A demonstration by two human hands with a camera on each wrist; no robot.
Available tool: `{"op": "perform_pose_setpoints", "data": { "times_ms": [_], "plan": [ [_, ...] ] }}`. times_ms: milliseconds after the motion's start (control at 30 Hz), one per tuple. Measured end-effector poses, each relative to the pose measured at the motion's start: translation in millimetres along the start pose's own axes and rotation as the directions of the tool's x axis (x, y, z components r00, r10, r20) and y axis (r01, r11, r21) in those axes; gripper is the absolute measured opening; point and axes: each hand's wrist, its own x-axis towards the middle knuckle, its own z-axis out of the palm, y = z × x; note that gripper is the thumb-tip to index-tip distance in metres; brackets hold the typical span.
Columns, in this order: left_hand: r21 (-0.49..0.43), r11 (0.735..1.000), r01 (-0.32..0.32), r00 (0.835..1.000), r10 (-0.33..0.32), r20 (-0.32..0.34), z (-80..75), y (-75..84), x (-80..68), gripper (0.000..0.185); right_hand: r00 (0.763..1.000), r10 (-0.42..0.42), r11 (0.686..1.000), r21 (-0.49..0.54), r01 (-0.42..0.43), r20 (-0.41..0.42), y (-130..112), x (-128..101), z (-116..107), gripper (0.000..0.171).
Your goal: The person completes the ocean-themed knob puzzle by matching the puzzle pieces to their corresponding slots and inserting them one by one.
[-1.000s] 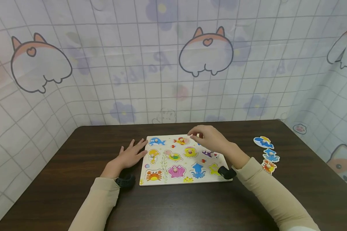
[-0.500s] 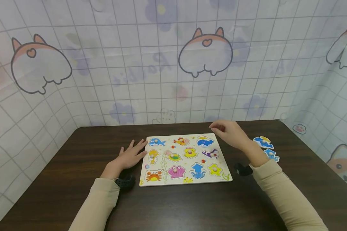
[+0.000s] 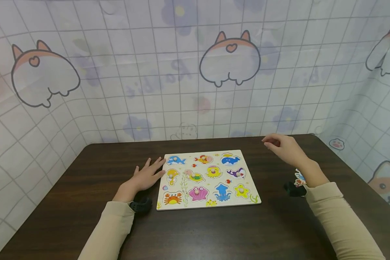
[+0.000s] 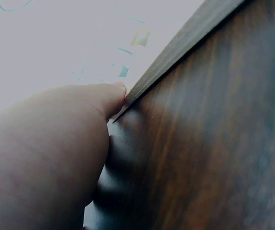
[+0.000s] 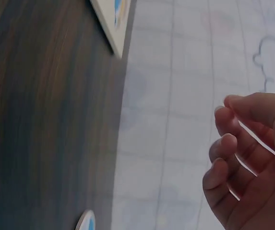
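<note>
A white wooden puzzle board (image 3: 248, 180) with sea-animal pieces lies in the middle of the dark table (image 3: 198, 234). My left hand (image 3: 146, 175) rests flat on the table, its fingertips against the board's left edge; the left wrist view shows a finger (image 4: 113, 98) touching that edge (image 4: 175, 45). My right hand (image 3: 281, 146) hovers right of the board, fingers loosely curled and holding nothing, as the right wrist view also shows (image 5: 245, 158). Loose animal pieces (image 3: 299, 177) lie on the table mostly hidden behind my right wrist.
A cartoon-print curtain (image 3: 195, 90) encloses the table at the back and both sides. In the right wrist view the board's corner (image 5: 111, 24) is at the top and one loose piece (image 5: 86, 221) peeks in at the bottom edge.
My right hand has moved from above the board's top row out to the right, off the board, and now covers the loose pieces. The left hand has stayed put.
</note>
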Motion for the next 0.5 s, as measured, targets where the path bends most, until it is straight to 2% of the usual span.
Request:
{"op": "perform_pose_setpoints", "data": {
  "times_ms": [233, 500],
  "plan": [
    [0.001, 1.000, 0.000, 1.000, 0.000, 0.001, -0.2, 1.7, -0.4, 0.062, 0.998, 0.052, 0.999, -0.001, -0.052, 0.037, 24, -12, -12, 0.026],
    [0.000, 1.000, -0.001, 1.000, 0.001, 0.004, -1.2, 1.0, -0.2, 0.062, 0.989, 0.144, 0.990, -0.008, -0.144, 0.035, 50, -19, -19, 0.029]
  ]
}}
